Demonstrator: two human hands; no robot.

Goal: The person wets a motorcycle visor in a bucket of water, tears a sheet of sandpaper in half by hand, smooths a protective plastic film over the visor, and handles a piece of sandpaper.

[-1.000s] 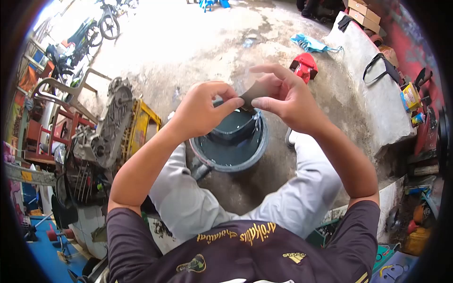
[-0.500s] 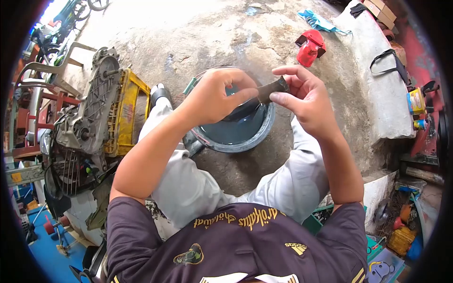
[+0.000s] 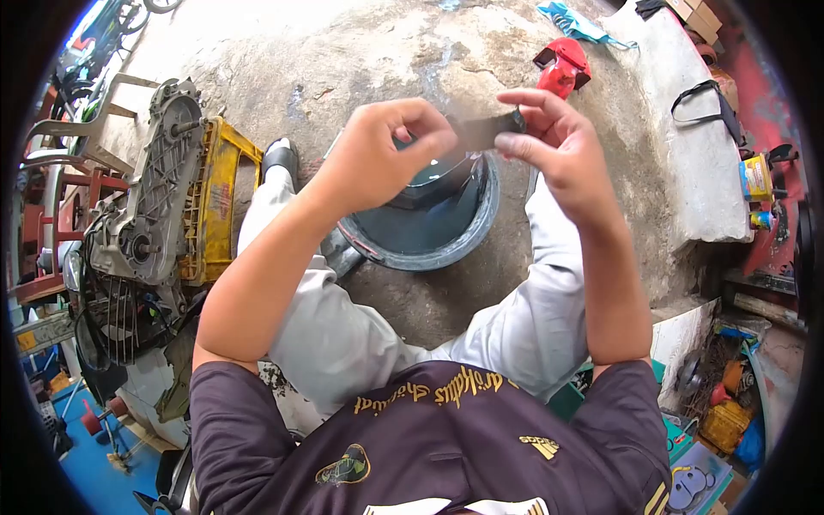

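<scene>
A small dark strip-like piece [image 3: 487,131], blurred at its left end, is held above a round bucket. My right hand [image 3: 549,142] pinches its right end between thumb and fingers. My left hand [image 3: 399,146] is at the strip's left end, thumb and forefinger pressed together; whether they grip it is blurred. Below both hands sits the dark grey bucket [image 3: 421,262] with murky water, and a black curved thing [image 3: 421,190] stands partly in it.
An engine casing [image 3: 163,189] and a yellow crate [image 3: 221,193] are at the left. A red part [image 3: 562,69] and a blue cloth [image 3: 579,24] lie on the floor ahead. A white ledge [image 3: 687,146] runs along the right.
The dark piece is now stretched out between my hands, higher above the bucket. My left hand has drawn a little to the left. The view has shifted, with the bucket lower than before.
</scene>
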